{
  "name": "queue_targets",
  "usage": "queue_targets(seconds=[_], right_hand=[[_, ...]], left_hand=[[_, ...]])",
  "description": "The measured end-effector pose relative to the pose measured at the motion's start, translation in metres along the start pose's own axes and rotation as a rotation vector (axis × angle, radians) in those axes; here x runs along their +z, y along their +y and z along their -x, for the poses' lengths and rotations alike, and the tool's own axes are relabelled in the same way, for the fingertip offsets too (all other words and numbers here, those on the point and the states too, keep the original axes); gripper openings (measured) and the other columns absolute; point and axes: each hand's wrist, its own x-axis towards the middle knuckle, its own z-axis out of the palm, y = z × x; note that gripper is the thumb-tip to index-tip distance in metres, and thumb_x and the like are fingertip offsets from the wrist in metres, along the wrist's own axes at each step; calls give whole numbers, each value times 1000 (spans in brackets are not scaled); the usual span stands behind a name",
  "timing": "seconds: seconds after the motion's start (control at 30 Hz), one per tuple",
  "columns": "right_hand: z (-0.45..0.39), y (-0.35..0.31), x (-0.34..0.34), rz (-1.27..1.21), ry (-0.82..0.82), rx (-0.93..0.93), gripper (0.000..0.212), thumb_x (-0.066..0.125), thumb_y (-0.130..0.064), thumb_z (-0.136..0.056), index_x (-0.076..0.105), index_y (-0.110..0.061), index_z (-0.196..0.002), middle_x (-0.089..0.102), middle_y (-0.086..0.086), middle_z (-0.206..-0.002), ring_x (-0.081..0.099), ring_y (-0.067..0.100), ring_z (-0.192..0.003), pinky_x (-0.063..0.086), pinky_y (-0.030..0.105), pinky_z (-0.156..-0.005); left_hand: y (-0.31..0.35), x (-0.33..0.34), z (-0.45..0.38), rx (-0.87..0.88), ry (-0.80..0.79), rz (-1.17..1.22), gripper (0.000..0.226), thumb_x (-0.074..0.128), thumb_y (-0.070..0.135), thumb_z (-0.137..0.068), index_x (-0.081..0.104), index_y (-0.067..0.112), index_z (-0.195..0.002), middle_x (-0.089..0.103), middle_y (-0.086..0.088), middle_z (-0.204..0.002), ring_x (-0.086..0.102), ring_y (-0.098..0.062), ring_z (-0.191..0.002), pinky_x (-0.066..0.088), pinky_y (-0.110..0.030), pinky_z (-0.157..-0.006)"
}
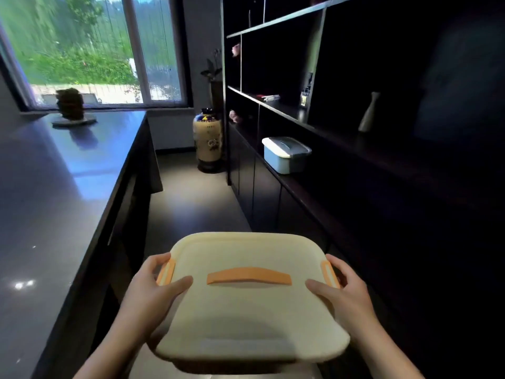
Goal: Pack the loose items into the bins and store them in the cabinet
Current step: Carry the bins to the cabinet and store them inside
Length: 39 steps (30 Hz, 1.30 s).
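Head view: left hand, right hand fingers holding cream lidded bin; no legible writing.

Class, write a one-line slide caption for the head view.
Both hands, left hand and right hand, grip a lidded cream plastic bin beside the dark cabinet shelf holding a pale blue lidded box.

dark counter: a brown thing on a flat plate | dark shelf: blue box with white lid, white bottle | floor: big painted vase
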Motion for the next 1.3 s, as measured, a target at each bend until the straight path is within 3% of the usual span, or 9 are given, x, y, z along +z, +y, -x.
queue_targets(seconds=[0.07, 0.2, 0.37, 0.67, 0.77, 0.93, 1.07, 1.2, 1.3], right_hand=[[-39, -2, 5, -16, 34, 12, 64, 84, -5, -65, 57, -28, -119, 59, -10, -103, 57, 8, -91, 49, 29, -70], [-118, 3, 6, -50, 94, 1, 61, 82, -1, -67, 57, -27, -116, 58, -11, -96, 57, 7, -85, 48, 27, -65], [-214, 8, 1, -105, 184, 69, 67, 82, 6, -63, 59, -17, -122, 62, 5, -97, 63, 23, -88, 55, 47, -82], [-344, 10, -7, -90, 366, 127, 63, 80, 4, -68, 57, -20, -122, 59, 5, -95, 63, 22, -83, 51, 32, -64], [-381, 27, -4, -103, 477, 157, 65, 81, 4, -67, 58, -18, -124, 59, 5, -94, 63, 23, -81, 53, 36, -70], [-428, 43, 13, -159, 731, 202, 62, 80, 4, -69, 56, -19, -121, 64, 4, -88, 64, 18, -74, 50, 31, -60], [-459, 55, 29, -171, 895, 271, 69, 83, -1, -65, 57, -20, -125, 71, 6, -91, 70, 25, -82, 54, 42, -82], [-480, 55, 43, -165, 1068, 313, 62, 82, 0, -69, 56, -23, -121, 69, -1, -88, 68, 18, -80, 52, 36, -78], [-492, 63, 48, -107, 1175, 346, 62, 85, -9, -67, 58, -26, -119, 73, 2, -88, 71, 21, -81, 55, 46, -85]], left_hand=[[10, 21, -42, 16, -28, 7, 59, 81, 22, -70, 54, 25, -122, 57, 1, -100, 57, -24, -98, 48, -41, -84], [24, 76, -122, 43, -69, -6, 57, 81, 21, -70, 53, 24, -119, 55, 1, -96, 55, -23, -96, 47, -40, -82], [56, 143, -219, 47, -157, -44, 55, 80, 28, -70, 50, 30, -115, 56, 2, -99, 58, -23, -93, 51, -45, -84], [93, 246, -370, 98, -324, -80, 61, 79, 31, -71, 47, 30, -123, 55, 2, -107, 59, -18, -90, 53, -36, -72], [104, 288, -426, 135, -447, -86, 62, 80, 31, -71, 47, 32, -123, 56, 4, -102, 61, -18, -86, 54, -35, -70], [127, 359, -518, 225, -652, -132, 63, 79, 31, -71, 47, 33, -125, 56, 8, -98, 61, -14, -84, 51, -33, -69], [148, 414, -577, 320, -814, -198, 66, 78, 33, -71, 46, 31, -128, 58, 3, -112, 60, -16, -93, 49, -32, -77], [158, 464, -613, 378, -943, -253, 67, 77, 32, -74, 43, 29, -131, 55, -1, -125, 57, -20, -104, 46, -32, -83], [160, 493, -627, 404, -998, -260, 63, 76, 29, -76, 43, 30, -130, 55, 0, -124, 56, -20, -106, 45, -32, -81]])
